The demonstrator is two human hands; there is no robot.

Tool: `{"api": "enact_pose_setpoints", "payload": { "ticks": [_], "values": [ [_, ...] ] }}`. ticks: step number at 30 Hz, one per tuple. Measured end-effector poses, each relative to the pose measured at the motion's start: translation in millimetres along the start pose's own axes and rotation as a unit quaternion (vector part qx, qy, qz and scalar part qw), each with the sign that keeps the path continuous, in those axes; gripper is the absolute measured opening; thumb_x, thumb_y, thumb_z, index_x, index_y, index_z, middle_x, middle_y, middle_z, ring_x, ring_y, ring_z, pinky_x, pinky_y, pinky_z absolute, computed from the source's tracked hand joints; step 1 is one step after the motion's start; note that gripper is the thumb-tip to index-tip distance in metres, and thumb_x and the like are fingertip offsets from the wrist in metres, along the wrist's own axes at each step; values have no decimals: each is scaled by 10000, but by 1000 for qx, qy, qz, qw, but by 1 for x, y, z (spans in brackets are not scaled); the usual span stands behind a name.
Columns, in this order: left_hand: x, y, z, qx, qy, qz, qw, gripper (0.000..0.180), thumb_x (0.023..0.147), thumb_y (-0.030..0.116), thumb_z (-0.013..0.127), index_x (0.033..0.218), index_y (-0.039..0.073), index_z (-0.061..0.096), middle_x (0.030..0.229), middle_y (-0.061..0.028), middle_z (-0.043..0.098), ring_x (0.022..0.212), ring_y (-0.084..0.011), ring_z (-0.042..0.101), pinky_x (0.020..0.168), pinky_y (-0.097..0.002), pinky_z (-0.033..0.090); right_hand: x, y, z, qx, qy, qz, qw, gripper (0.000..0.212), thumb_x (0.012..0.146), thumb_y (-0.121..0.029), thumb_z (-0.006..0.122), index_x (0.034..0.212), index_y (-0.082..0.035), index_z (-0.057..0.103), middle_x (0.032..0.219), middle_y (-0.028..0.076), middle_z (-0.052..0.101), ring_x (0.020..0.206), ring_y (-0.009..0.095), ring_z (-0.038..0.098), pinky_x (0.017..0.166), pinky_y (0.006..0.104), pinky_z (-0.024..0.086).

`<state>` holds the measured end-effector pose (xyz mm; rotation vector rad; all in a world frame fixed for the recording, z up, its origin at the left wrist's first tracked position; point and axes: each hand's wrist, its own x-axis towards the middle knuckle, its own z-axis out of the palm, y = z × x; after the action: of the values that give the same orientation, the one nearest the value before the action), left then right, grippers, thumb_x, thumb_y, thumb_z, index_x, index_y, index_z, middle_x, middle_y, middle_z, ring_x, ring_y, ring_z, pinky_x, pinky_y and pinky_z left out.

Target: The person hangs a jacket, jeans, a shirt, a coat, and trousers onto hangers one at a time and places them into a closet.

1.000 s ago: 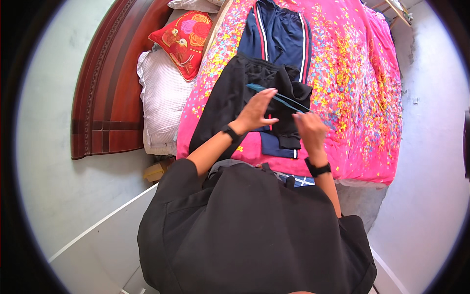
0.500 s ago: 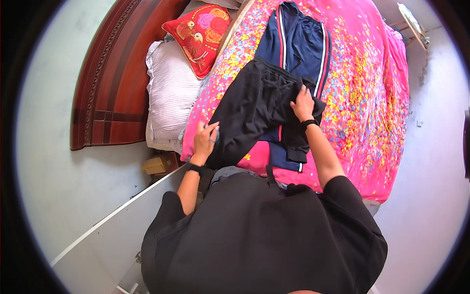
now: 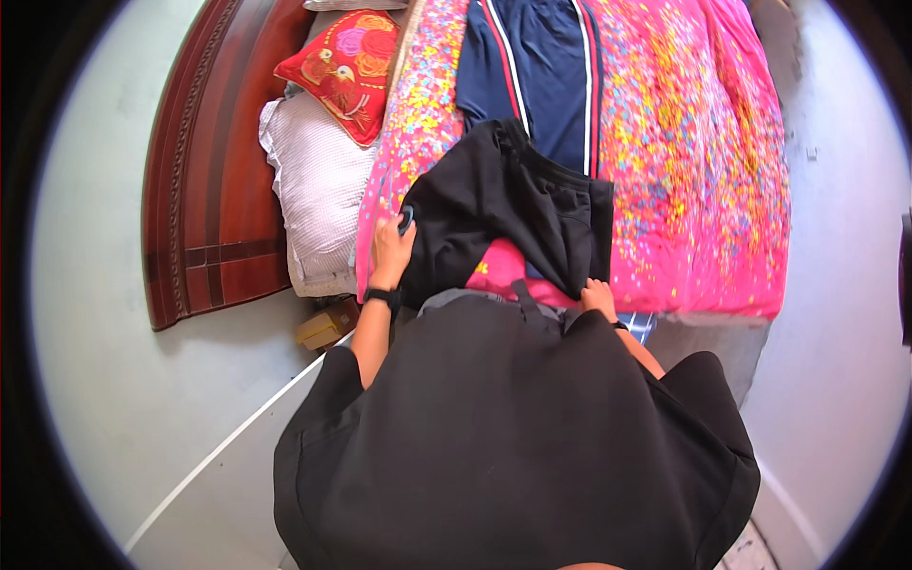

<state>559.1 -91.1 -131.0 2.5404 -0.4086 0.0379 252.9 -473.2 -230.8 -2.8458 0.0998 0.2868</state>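
Observation:
A pair of black trousers [image 3: 503,190] lies spread on the bed, waistband away from me, its legs running toward my body. Beneath and beyond it are navy trousers [image 3: 551,81] with white and red side stripes. My left hand [image 3: 391,252] is at the trousers' left edge, fingers curled round a small dark loop-shaped object [image 3: 408,219] whose kind I cannot make out. At the near right, my right hand [image 3: 598,298] pinches the lower part of the right trouser leg. My shirt hides the near ends of the legs.
Bright pink floral bedding [image 3: 698,190] covers the bed. Left of it are a red embroidered cushion [image 3: 347,71], a pale pillow [image 3: 318,185] and a dark wooden headboard [image 3: 204,171]. A small yellowish box [image 3: 323,328] is low by the bed's near left corner.
My right hand has moved from the upper right of the black trousers toward me and now grips the lower leg, which lies straighter. The view has shifted; the left hand stays by the left edge.

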Motion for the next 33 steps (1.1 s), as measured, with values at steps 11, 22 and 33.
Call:
{"api": "enact_pose_setpoints", "payload": {
  "ticks": [11, 22, 33],
  "values": [
    [59, 77, 104, 58, -182, 98, 977, 667, 735, 504, 769, 1189, 37, 631, 1068, -218, 610, 1035, -377, 602, 835, -462, 504, -72, 54, 28, 521, -27, 436, 733, 507, 850, -491, 537, 703, -10, 600, 609, 111, 572, 545, 236, 555, 512, 371, 417],
    [9, 29, 104, -33, -337, 101, 935, 185, 685, 34, 651, 862, 53, 703, 894, -177, 688, 877, -332, 665, 784, -416, 525, 101, 74, 5, 376, 91, 382, 839, 803, 676, -258, 790, 1329, 67, 453, 1245, 264, 584, 1206, 347, 553, 1005, 371, 445],
    [-72, -48, -22, -91, -438, 13, 894, 261, 773, 100, 746, 1032, 81, 714, 670, -50, 540, 648, -150, 514, 631, -325, 449, 79, 20, -4, 627, 105, 180, 751, 230, 723, 80, 565, 917, 11, 666, 862, 19, 642, 771, 164, 589, 744, 286, 464]
  ]
}}
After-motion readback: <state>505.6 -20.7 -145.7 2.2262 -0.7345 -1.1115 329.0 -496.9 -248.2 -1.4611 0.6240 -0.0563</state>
